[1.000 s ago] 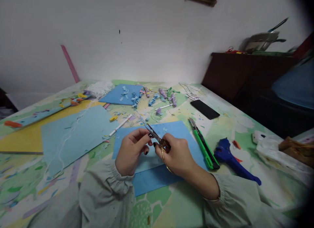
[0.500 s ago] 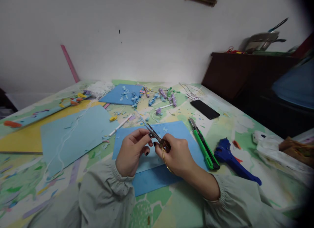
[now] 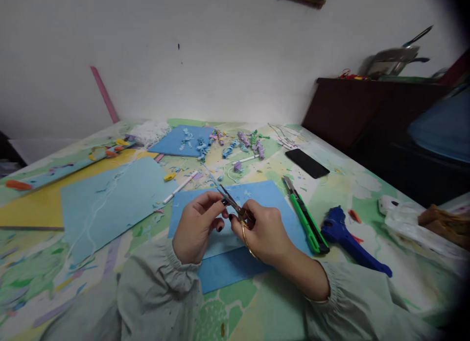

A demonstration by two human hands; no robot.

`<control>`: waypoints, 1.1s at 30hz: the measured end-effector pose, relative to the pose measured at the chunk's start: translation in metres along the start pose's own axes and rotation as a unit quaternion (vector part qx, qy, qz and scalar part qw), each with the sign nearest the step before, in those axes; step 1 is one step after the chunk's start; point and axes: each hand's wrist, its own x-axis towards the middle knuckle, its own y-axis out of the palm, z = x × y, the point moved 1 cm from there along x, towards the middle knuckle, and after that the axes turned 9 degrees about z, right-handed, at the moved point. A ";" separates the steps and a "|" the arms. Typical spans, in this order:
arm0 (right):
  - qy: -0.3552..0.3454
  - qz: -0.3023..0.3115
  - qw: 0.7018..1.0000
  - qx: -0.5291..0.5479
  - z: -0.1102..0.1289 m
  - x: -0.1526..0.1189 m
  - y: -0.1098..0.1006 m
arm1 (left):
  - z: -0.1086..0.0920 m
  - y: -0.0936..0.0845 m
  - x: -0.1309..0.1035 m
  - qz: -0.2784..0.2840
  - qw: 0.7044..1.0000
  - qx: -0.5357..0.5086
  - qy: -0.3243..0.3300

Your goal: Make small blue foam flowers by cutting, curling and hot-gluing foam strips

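My right hand [image 3: 266, 228] is closed round the gold handles of a pair of scissors [image 3: 235, 205], whose blades point up and left. Close to the blades, my left hand [image 3: 200, 226] pinches a thin light-blue strip [image 3: 209, 172] between thumb and fingers. The strip sticks out past the fingertips, along the line of the blades; whether the blades touch it I cannot tell. Below both hands lie blue foam sheets [image 3: 235, 275], a lighter one on a darker one.
To the right lie a green utility knife [image 3: 306, 216], a blue glue gun [image 3: 352, 243] and a black phone [image 3: 307, 163]. Small curled foam pieces [image 3: 230, 149] and white sticks [image 3: 180, 187] are scattered behind. A light-blue sheet [image 3: 121, 199] lies at the left over a yellow one [image 3: 29, 208].
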 end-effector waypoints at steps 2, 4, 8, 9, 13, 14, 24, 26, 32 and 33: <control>0.002 0.003 1.000 0.001 0.000 0.000 0.000 | 0.000 0.000 0.000 -0.004 1.000 0.001 -0.001; 0.005 0.005 1.000 0.001 0.001 0.001 -0.001 | 0.000 0.000 -0.001 -0.003 1.000 0.002 -0.001; 0.006 -0.001 1.000 0.001 0.001 0.001 -0.001 | 0.001 -0.001 0.000 0.007 1.000 0.004 0.001; 0.006 -0.002 1.000 0.001 0.001 0.001 -0.001 | 0.001 -0.001 0.000 0.008 1.000 0.005 0.001; 0.004 -0.004 1.000 -0.001 0.001 0.001 -0.002 | 0.001 -0.001 0.002 0.010 1.000 0.007 0.005; 0.004 -0.005 1.000 -0.003 0.001 0.001 -0.002 | 0.000 -0.001 0.002 0.009 1.000 0.007 0.007; 0.001 -0.020 1.000 -0.002 0.000 0.002 -0.001 | 0.000 -0.005 0.002 0.001 1.000 0.022 0.018; 0.000 -0.019 1.000 -0.003 0.000 0.002 -0.001 | 0.000 -0.006 0.003 -0.003 0.999 0.027 0.019; -0.004 -0.012 1.000 -0.022 -0.002 0.002 -0.002 | -0.001 -0.008 0.005 -0.008 0.998 0.054 0.018; -0.004 -0.011 1.000 -0.025 -0.003 0.001 -0.002 | -0.002 -0.008 0.005 -0.007 0.998 0.056 0.017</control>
